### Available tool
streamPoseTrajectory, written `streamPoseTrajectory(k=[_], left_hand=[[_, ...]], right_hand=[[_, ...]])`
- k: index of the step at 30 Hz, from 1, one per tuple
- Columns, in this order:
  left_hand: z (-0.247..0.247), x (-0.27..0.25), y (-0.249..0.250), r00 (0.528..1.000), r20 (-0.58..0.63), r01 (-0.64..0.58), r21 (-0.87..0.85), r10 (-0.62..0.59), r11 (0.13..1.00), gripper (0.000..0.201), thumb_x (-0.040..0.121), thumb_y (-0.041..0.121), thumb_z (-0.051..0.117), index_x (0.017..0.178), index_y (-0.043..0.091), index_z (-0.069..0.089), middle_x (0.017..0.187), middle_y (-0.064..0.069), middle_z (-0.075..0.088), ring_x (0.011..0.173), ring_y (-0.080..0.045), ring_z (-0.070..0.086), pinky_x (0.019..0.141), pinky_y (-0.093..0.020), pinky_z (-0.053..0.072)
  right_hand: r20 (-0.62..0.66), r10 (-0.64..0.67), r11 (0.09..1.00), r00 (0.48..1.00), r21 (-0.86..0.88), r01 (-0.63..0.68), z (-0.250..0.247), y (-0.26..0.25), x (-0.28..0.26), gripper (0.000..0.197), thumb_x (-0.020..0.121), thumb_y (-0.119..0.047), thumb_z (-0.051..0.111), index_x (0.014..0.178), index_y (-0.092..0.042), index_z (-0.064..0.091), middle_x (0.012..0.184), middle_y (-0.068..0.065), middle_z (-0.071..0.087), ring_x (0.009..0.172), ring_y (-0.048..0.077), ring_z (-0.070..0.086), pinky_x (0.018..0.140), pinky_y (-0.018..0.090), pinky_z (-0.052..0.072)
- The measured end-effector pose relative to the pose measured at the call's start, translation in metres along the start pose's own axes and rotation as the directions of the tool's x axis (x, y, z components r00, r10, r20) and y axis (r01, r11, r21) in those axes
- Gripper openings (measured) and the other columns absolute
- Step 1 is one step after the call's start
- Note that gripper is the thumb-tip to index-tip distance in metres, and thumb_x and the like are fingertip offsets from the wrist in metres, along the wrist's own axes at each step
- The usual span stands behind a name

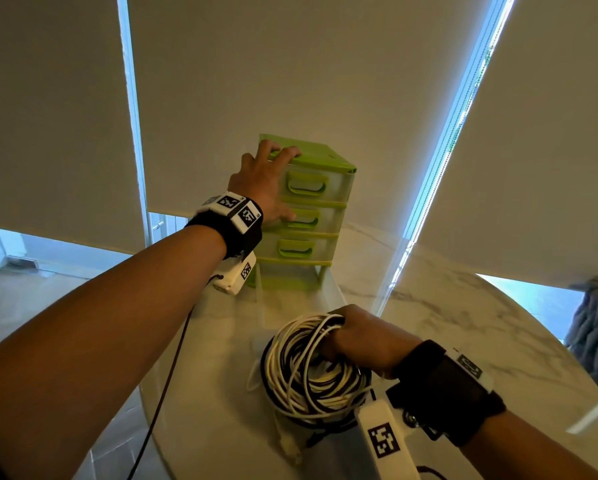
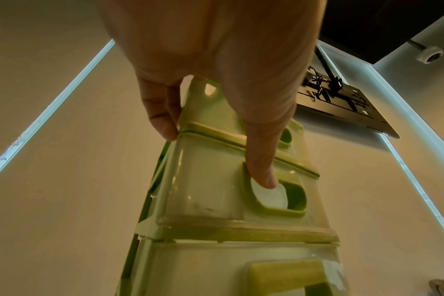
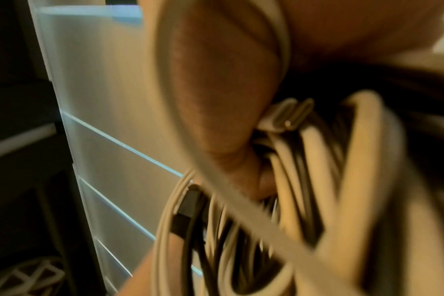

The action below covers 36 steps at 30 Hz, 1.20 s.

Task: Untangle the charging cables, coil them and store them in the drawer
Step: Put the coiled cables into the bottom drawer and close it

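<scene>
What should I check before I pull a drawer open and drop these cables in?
1. Cable coil held by right hand: ok.
2. Coil tidy, white and black strands together, one loose end trailing onto the table: not ok.
3. Left hand steadies the green drawer unit, fingers over its top edge: ok.
4. Thumb at the second drawer's handle: ok.
5. Any drawer open: not ok, all shut.
6. Drawer has room for the coil: cannot tell.
</scene>
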<state>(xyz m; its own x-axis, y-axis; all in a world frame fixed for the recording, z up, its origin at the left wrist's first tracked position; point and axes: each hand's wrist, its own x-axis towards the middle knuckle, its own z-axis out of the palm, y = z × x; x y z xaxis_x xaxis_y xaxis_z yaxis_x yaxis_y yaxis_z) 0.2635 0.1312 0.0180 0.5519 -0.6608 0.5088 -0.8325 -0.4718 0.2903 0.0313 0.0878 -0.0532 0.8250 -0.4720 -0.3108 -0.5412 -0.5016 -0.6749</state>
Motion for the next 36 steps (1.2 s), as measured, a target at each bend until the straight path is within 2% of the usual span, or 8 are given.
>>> streamPoseTrajectory(k=[7, 9, 12, 19, 23, 26, 31, 36], left_hand=[[-0.006, -0.002, 0.002, 0.999, 0.040, 0.020, -0.097, -0.017, 0.995, 0.106, 0.063, 0.042, 0.087, 0.148, 0.039, 0.023, 0.157, -0.002, 0.010, 0.140, -0.031, 0.026, 0.106, -0.047, 0.039], [-0.012, -0.007, 0.002, 0.997, -0.032, 0.054, -0.250, -0.064, 0.967, 0.101, 0.069, 0.051, 0.080, 0.150, 0.035, 0.022, 0.160, -0.002, 0.001, 0.147, -0.026, 0.012, 0.115, -0.040, 0.028], [-0.020, -0.021, 0.009, 0.971, -0.187, 0.048, -0.452, -0.148, 0.890, 0.070, 0.079, 0.052, 0.071, 0.139, 0.026, 0.044, 0.149, -0.006, 0.028, 0.134, -0.018, 0.035, 0.103, -0.024, 0.032], [-0.023, -0.054, 0.031, 0.977, 0.210, 0.176, -0.882, 0.030, 0.437, 0.053, 0.093, 0.063, 0.039, 0.115, 0.024, 0.067, 0.129, 0.000, 0.062, 0.123, -0.013, 0.053, 0.109, -0.039, 0.037], [-0.023, -0.071, 0.044, 0.858, 0.426, 0.401, -0.904, 0.287, 0.147, 0.081, 0.089, 0.072, 0.020, 0.113, 0.011, 0.067, 0.107, -0.013, 0.069, 0.099, -0.023, 0.063, 0.091, -0.037, 0.048], [-0.018, -0.077, 0.046, 0.831, 0.423, 0.436, -0.899, 0.361, 0.049, 0.070, 0.073, 0.075, 0.042, 0.090, 0.016, 0.075, 0.087, -0.007, 0.071, 0.083, -0.021, 0.064, 0.072, -0.030, 0.053], [-0.003, -0.079, 0.041, 0.883, 0.353, 0.374, -0.927, 0.309, -0.010, 0.095, 0.041, 0.072, 0.081, 0.115, 0.016, 0.064, 0.100, -0.005, 0.070, 0.094, -0.018, 0.064, 0.075, -0.030, 0.055], [0.016, -0.079, 0.046, 0.952, 0.295, 0.296, -0.955, 0.083, 0.004, 0.069, 0.064, 0.023, 0.086, 0.126, 0.015, 0.056, 0.109, -0.007, 0.070, 0.094, -0.020, 0.069, 0.073, -0.031, 0.057]], right_hand=[[-0.271, -0.053, 0.957, 0.961, 0.261, 0.126, -0.037, -0.013, -0.030, 0.012, 0.081, 0.002, 0.060, 0.073, -0.005, 0.065, 0.041, -0.002, 0.052, 0.031, 0.008, 0.043, 0.033, 0.013, 0.030], [-0.377, -0.051, 0.926, 0.925, 0.328, 0.185, -0.054, -0.020, -0.032, 0.010, 0.080, 0.002, 0.062, 0.074, -0.005, 0.066, 0.045, 0.002, 0.054, 0.036, 0.014, 0.048, 0.040, 0.016, 0.034], [-0.477, -0.070, 0.884, 0.876, 0.378, 0.276, -0.068, -0.026, -0.032, 0.010, 0.078, 0.004, 0.062, 0.081, -0.003, 0.069, 0.067, 0.018, 0.062, 0.062, 0.031, 0.057, 0.064, 0.037, 0.044], [-0.453, -0.069, 0.693, 0.889, 0.619, 0.369, -0.086, -0.039, -0.035, 0.023, 0.082, 0.009, 0.052, 0.099, -0.001, 0.064, 0.074, 0.015, 0.068, 0.065, 0.027, 0.068, 0.064, 0.033, 0.057], [-0.421, -0.051, 0.667, 0.905, 0.661, 0.345, -0.088, -0.045, -0.031, 0.020, 0.085, 0.006, 0.053, 0.102, -0.002, 0.060, 0.067, 0.012, 0.070, 0.058, 0.024, 0.069, 0.058, 0.030, 0.058], [-0.470, -0.013, 0.702, 0.882, 0.624, 0.343, -0.086, -0.045, -0.019, 0.026, 0.082, 0.008, 0.055, 0.106, -0.001, 0.061, 0.068, 0.011, 0.069, 0.061, 0.026, 0.068, 0.067, 0.037, 0.057], [-0.555, 0.015, 0.788, 0.832, 0.518, 0.332, -0.080, -0.047, 0.002, 0.024, 0.081, 0.006, 0.056, 0.104, 0.000, 0.061, 0.081, 0.017, 0.064, 0.065, 0.028, 0.064, 0.067, 0.037, 0.053], [-0.591, 0.059, 0.832, 0.804, 0.475, 0.288, -0.059, -0.055, 0.027, 0.014, 0.082, 0.002, 0.055, 0.090, -0.006, 0.064, 0.075, 0.013, 0.065, 0.063, 0.023, 0.065, 0.056, 0.029, 0.053]])
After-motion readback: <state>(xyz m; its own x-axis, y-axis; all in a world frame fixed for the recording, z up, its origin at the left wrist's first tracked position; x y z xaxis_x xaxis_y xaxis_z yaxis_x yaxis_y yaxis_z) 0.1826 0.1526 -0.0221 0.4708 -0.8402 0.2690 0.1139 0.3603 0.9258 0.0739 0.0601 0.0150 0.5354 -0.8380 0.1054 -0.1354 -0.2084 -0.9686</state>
